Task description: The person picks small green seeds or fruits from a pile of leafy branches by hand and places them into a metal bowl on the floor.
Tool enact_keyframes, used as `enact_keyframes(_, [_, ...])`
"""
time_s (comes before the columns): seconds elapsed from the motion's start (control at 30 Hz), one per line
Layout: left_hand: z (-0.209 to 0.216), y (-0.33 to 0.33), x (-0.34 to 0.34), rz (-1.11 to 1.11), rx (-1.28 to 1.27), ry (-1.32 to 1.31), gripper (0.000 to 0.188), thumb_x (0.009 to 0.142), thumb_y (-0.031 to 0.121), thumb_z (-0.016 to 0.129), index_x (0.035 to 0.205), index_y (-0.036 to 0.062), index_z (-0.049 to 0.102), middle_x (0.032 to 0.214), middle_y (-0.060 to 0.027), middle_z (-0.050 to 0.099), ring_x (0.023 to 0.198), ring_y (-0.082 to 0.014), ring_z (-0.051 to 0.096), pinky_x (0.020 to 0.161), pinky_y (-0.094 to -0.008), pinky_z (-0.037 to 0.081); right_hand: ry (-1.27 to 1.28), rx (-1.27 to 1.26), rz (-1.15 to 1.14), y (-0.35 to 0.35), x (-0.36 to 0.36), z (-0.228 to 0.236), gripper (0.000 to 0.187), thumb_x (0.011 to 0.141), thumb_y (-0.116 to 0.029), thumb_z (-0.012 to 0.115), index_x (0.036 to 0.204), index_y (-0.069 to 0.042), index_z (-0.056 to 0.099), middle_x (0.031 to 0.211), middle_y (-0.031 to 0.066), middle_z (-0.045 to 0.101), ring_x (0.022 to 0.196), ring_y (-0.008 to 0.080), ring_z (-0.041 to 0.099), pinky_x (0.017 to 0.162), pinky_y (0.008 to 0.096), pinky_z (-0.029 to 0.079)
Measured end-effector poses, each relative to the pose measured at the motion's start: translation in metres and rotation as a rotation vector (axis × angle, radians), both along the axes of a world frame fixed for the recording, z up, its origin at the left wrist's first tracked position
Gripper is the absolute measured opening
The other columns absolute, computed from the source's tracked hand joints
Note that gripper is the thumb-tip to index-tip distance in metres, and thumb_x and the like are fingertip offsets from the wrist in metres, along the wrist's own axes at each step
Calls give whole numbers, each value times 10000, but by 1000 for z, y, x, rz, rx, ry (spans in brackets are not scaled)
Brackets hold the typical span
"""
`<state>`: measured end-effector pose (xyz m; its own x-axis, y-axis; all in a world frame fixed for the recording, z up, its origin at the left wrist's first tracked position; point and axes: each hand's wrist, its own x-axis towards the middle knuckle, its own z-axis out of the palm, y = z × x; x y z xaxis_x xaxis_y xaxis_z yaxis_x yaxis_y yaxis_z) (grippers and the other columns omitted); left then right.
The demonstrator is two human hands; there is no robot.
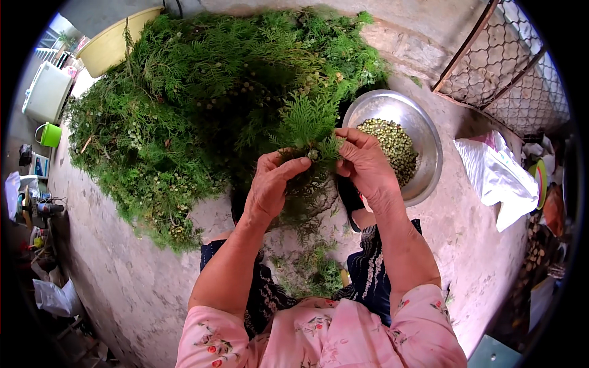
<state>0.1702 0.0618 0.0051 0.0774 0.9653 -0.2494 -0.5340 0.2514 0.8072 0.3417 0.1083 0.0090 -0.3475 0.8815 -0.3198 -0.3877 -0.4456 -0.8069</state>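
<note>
My left hand (270, 183) is closed on a leafy green conifer sprig (309, 120), its thumb beside a small round green cone (314, 154). My right hand (370, 164) pinches the same sprig from the other side, thumb and forefinger together at its leaves. Just right of that hand, a wide metal basin (431, 161) holds many small green cones (392, 144); my right wrist covers part of its near rim. Beyond both hands and to the left spreads a big heap of cut conifer branches (159, 104), with cones showing among the leaves.
Loose clippings (322, 270) lie on the concrete floor (141, 288) between my feet. At the right are a white sack (498, 178) and a wire mesh panel (509, 67). A yellow tub (116, 46), a green bucket (49, 134) and a white box (48, 91) stand left.
</note>
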Motion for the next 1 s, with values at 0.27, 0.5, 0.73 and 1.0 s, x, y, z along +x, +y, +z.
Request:
enact_keyframes(0.27, [5, -2, 1, -36, 16, 148, 176, 770, 75, 612, 926, -3, 639, 827, 1, 625, 702, -69, 543, 663, -215, 443, -149, -13, 40, -8, -10, 0, 106, 804, -58, 618, 908, -38, 632, 733, -44, 589, 550, 25, 479, 445, 177, 360])
enact_keyframes(0.5, [2, -7, 5, 105, 38, 158, 152, 769, 69, 633, 906, 3, 647, 794, 5, 627, 682, -61, 547, 636, -222, 445, -502, 655, -461, -2, -13, 4, 49, 820, -56, 593, 826, -48, 641, 664, -19, 578, 528, 49, 476, 459, 179, 359])
enact_keyframes(0.73, [-8, -3, 2, 155, 68, 194, 143, 783, 70, 631, 910, 6, 647, 814, 5, 628, 694, -57, 540, 633, -217, 440, 134, 9, -211, -9, -8, 30, 118, 827, -138, 606, 874, -40, 559, 626, 9, 555, 499, 63, 475, 432, 186, 339])
enact_keyframes(1.0, [-1, -3, 7, 93, 86, 155, 113, 809, 74, 594, 889, 0, 625, 780, 16, 604, 685, -48, 528, 617, -201, 435, -105, 116, 26, -18, -19, -6, 236, 796, -99, 644, 1011, -19, 589, 709, 11, 592, 515, 64, 487, 428, 181, 341])
